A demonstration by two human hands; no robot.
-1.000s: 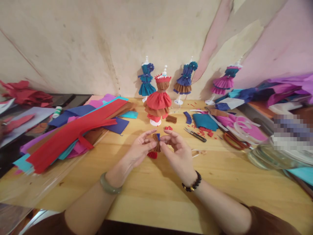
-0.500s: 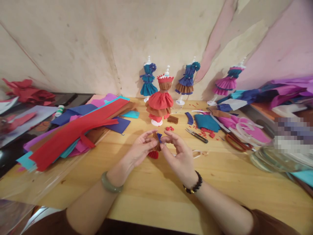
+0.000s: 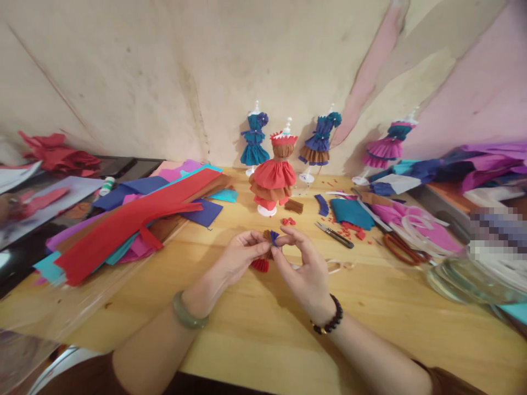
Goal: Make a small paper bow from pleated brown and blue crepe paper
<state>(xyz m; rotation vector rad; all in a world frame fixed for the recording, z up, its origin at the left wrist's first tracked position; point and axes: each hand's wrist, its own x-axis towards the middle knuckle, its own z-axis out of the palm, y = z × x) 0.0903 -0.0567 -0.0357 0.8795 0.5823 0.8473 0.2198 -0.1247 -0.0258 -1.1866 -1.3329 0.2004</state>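
Observation:
Over the middle of the table, my left hand (image 3: 242,255) pinches a small pleated brown crepe-paper piece (image 3: 268,236) between thumb and fingers. My right hand (image 3: 303,271) meets it from the other side, with thumb and index finger closed on a pleated blue paper piece (image 3: 274,237) lying against the brown one. A pleated red paper piece (image 3: 261,265) shows just below my fingers; whether it is joined to the others I cannot tell. Behind my hands stands a mini dress form in a red and brown paper dress (image 3: 273,174).
Three more dressed mini forms, such as the teal one (image 3: 254,142), line the wall. Thread snips (image 3: 335,235), red scraps (image 3: 288,221) and a folded teal paper (image 3: 352,213) lie beyond my right hand. Orange-handled scissors (image 3: 405,250) and a glass bowl (image 3: 457,282) are right; paper strips (image 3: 135,219) left.
My left fingers have curled in closer around the brown piece, and the blue piece shows more between my fingertips. The whole view has shifted slightly.

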